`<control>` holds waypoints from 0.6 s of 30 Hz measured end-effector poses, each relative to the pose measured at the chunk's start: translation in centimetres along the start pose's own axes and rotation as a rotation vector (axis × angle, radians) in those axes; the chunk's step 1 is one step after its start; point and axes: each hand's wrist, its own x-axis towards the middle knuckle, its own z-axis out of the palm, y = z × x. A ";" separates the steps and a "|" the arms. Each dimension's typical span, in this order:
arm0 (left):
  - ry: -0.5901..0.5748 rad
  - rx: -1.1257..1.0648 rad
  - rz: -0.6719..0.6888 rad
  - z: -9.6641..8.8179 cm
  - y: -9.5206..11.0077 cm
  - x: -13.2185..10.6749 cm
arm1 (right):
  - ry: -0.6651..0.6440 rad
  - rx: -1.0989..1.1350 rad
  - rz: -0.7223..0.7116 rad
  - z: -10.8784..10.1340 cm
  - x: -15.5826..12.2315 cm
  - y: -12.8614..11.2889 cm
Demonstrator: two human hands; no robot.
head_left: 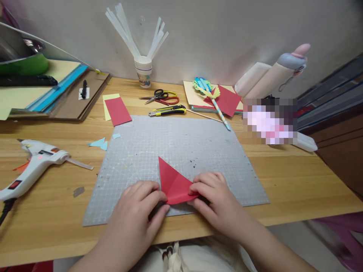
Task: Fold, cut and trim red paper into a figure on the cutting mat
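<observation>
A sheet of red paper [176, 184] stands partly raised over the grey cutting mat [215, 151], close to the mat's near edge. It has a triangular shape, with one point at the upper left and a crease across its middle. My left hand [141, 207] is closed, pinching the paper's lower left corner between thumb and fingers. At the right corner, my right hand [212, 196] also pinches it, fingers above and thumb below. The lower edge between the two hands is curved up. Parts of both corners are hidden under my fingers.
A white glue gun [42, 160] lies on the left. Behind the mat are scissors [160, 96], a yellow utility knife [167, 110], red paper pieces [118, 111] and a paper flower [208, 90]. A paper cup [144, 73] holds glue sticks. Blue scraps [99, 143] lie at left.
</observation>
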 end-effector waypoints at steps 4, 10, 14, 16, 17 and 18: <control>0.056 0.024 -0.076 0.5 0.2 0.2 | -0.019 -0.012 0.101 0.0 1.2 -0.3; 0.039 0.102 -0.133 0.9 0.5 0.5 | -0.044 -0.125 0.189 0.2 2.7 -0.9; 0.032 0.110 -0.119 0.9 0.3 0.5 | -0.043 -0.181 0.234 0.3 3.4 -0.9; 0.036 0.099 -0.070 0.9 0.1 0.3 | -0.053 -0.192 0.227 0.3 3.5 -0.9; 0.039 0.100 -0.046 0.9 0.0 0.2 | -0.060 -0.197 0.221 0.3 3.5 -1.0; 0.042 0.103 -0.028 1.0 -0.1 0.2 | -0.068 -0.205 0.218 0.3 3.6 -1.0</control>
